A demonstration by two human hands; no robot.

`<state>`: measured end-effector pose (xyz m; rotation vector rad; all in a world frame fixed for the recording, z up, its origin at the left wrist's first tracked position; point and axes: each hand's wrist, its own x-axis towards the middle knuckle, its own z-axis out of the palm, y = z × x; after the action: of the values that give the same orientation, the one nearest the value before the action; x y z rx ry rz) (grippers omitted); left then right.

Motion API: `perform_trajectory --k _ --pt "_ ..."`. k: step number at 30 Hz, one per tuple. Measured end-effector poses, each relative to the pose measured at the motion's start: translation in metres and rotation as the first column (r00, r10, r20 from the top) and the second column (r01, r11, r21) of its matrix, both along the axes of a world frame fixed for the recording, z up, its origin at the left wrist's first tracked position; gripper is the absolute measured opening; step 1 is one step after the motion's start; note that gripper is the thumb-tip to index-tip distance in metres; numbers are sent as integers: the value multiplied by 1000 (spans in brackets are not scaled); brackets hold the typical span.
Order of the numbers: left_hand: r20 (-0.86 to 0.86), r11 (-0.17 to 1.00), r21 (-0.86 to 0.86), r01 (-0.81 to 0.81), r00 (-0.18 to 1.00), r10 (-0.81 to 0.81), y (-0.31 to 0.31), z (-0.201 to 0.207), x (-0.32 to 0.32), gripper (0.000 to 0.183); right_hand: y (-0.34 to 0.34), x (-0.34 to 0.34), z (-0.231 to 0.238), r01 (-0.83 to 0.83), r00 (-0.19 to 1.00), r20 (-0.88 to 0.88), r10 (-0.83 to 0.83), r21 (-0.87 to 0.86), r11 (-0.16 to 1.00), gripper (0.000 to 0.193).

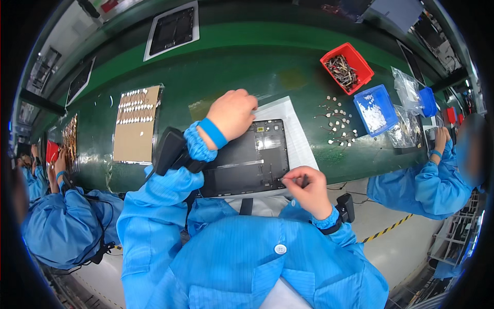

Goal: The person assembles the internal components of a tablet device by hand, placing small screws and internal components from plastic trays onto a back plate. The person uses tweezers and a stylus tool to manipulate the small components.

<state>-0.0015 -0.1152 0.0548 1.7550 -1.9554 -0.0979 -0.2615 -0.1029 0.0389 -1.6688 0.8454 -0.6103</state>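
Observation:
A dark tablet housing (271, 149), its inside facing up, lies on a white sheet (296, 136) at the bench's near edge. My left hand (234, 114) is curled above the housing's far side, and its fingertips are partly hidden. What it holds, if anything, I cannot make out. At the housing's lower right corner, my right hand (311, 190) has thumb and forefinger pinched together. A short dark slender thing (305, 180) shows among those fingers; its kind is unclear. Small parts with thin leads and white heads (337, 121) lie scattered to the right.
On the left stands a brown card (135, 139) with rows of white-headed parts. A red bin (355, 64) of small parts and a blue bin (378, 116) of white pieces sit at right, beside clear bags (405, 131). Another housing (172, 28) lies farther back. Co-workers flank me.

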Motion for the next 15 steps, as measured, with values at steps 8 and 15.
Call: perform_trajectory --k 8,15 --pt "-126 990 108 -94 986 108 39 -15 21 8 14 31 7 -266 937 -273 219 -148 953 11" --pt "-195 992 60 -107 974 117 40 -24 21 7 22 36 6 -343 890 -387 242 -217 914 14"
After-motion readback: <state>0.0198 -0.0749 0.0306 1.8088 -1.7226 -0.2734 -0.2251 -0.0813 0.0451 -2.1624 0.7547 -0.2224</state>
